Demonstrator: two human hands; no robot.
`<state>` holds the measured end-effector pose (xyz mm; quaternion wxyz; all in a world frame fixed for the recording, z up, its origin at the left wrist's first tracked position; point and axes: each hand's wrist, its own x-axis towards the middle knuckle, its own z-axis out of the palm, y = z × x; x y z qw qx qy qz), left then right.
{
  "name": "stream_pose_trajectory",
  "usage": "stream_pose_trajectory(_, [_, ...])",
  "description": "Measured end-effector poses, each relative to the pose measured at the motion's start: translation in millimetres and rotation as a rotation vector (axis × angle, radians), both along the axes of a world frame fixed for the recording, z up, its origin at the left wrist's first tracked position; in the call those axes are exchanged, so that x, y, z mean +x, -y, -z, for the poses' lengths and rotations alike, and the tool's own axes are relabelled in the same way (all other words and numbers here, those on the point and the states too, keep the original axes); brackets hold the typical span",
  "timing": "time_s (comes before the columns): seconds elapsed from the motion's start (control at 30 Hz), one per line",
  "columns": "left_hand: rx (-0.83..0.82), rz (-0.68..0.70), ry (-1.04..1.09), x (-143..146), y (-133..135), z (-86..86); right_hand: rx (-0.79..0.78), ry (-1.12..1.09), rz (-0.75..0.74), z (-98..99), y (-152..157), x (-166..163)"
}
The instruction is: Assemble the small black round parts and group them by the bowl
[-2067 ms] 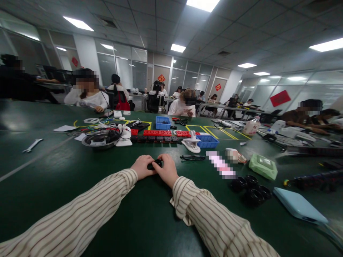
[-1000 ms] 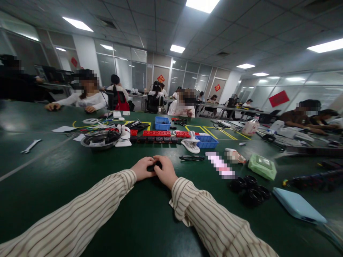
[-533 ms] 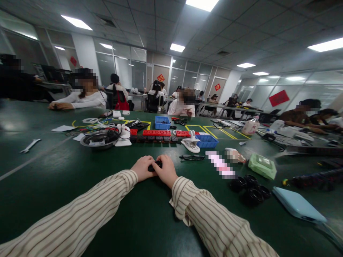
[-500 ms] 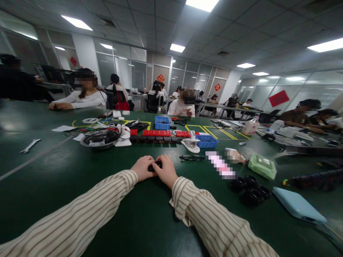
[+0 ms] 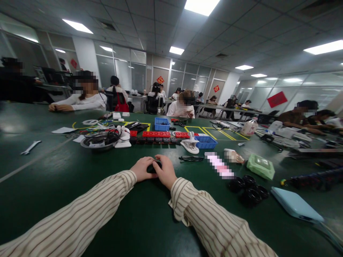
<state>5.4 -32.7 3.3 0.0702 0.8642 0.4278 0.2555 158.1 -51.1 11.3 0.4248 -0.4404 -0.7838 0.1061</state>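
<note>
Small black part (image 5: pixel 153 167) sits pinched between your two hands, low on the green desk (image 5: pixel 61 175) straight ahead of you. Your left-hand grip (image 5: pixel 143 169) is curled shut against its near left side and your right-hand grip (image 5: pixel 166 172) is closed over its top and right, so only a dark sliver shows between the fingers and you cannot tell its full shape. Both wrists and striped sleeves lie flat on the desk, which likely steadies the hold and keeps so small a piece from slipping away. Nothing lies between your hands and your body. Just beyond your right knuckles a thin black pair of glasses (image 5: pixel 191 158) lies flat, near but apart from the fingers. Farther to your right, a cluster of black rings (image 5: pixel 249 190) stands beside a light blue case (image 5: pixel 296 206), with a pale green box (image 5: pixel 261 166) behind them; all are well apart from the part. Across the middle of the desk runs a red strip of sockets (image 5: pixel 156 134) with a blue basket (image 5: pixel 163 124) behind it, a second blue basket (image 5: pixel 205 142) and a white clamp (image 5: pixel 189 144) to its right, and a round tray of cables (image 5: pixel 98 140) to its left. A wrench (image 5: pixel 30 147) lies alone far to your left. Other people sit at work along the far edge, their hands well away from yours.
</note>
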Motion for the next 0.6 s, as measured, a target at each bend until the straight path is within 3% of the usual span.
stream_pose_trajectory(0.27, [0.050,-0.095,-0.055,3.6,5.4,-5.2,-0.054,0.054,0.138,0.2,-1.1,-1.9])
stream_pose_trajectory(0.6, [0.014,-0.026,-0.013,-2.2,-4.3,2.6,0.001,0.047,-0.025,-0.6,-2.8,-1.1])
